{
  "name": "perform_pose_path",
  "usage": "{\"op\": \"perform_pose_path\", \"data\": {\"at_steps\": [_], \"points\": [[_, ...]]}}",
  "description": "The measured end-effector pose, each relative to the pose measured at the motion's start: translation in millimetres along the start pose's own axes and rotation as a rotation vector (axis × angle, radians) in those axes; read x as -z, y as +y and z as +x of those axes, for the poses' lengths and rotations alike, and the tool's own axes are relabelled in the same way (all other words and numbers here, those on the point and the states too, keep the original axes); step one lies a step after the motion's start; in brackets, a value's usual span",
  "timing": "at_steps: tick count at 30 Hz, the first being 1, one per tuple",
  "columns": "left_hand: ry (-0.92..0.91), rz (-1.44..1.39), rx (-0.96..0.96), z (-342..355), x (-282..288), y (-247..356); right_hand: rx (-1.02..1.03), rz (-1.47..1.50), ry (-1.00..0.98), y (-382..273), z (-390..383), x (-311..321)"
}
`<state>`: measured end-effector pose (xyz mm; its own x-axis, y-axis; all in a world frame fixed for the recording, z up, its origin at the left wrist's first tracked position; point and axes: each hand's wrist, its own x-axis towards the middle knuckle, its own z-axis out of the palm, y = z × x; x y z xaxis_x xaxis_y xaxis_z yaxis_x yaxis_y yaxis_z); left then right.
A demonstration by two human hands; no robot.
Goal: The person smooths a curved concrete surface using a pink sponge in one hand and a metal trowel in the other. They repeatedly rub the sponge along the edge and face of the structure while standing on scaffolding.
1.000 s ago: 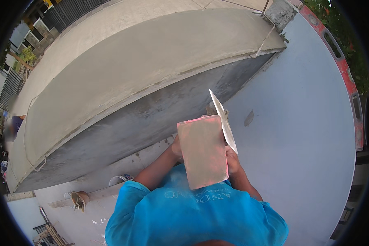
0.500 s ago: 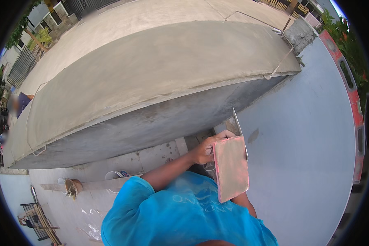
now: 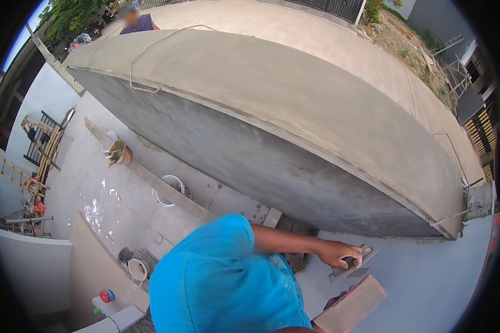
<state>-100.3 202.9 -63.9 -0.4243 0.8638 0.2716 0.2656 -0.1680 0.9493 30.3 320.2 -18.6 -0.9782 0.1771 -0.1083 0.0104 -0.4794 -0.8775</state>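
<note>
My left hand (image 3: 341, 255) is closed round the grip of a metal trowel (image 3: 369, 257), reaching out at lower right beside the pale blue wall. Just below it my right hand (image 3: 334, 299) is mostly hidden behind a rectangular board (image 3: 353, 305) with pink edges and a grey-smeared face, its fingers curled at the board's edge. The long grey plastered wall (image 3: 244, 144) runs diagonally beyond both hands, with a smooth top and wires bent over it.
A plank (image 3: 158, 183) lies on the tiled floor with a mortar bucket (image 3: 121, 154) and a white bucket (image 3: 171, 190) beside it. Bamboo ladders (image 3: 41, 147) stand at left. A person in purple (image 3: 139, 22) is beyond the wall. A red level (image 3: 491, 236) is at the right edge.
My view has swung round, showing more floor and buckets. My left hand, earlier at the board's top, now holds the trowel out above it, and the board is tilted.
</note>
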Motion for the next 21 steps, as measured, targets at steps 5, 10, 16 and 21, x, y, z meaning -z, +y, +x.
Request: {"op": "perform_pose_path", "data": {"at_steps": [5, 10, 16, 21], "points": [[0.052, -0.064, 0.146, -41.4, 6.3, 12.5, 0.113, -0.092, 0.314, -59.3, -8.7, 7.1], [0.216, -0.593, -0.034, -86.6, 27.7, 22.4, 0.417, -0.540, 0.126, -92.6, 8.8, 20.2], [0.389, -0.833, -0.018, -117.4, 41.6, 31.5, 0.571, -1.120, -0.115, -95.8, 30.1, -5.4], [0.490, -1.060, -0.092, -125.3, 35.2, 31.1, 0.603, -1.384, -0.151, -95.3, 32.1, -38.3]]}}
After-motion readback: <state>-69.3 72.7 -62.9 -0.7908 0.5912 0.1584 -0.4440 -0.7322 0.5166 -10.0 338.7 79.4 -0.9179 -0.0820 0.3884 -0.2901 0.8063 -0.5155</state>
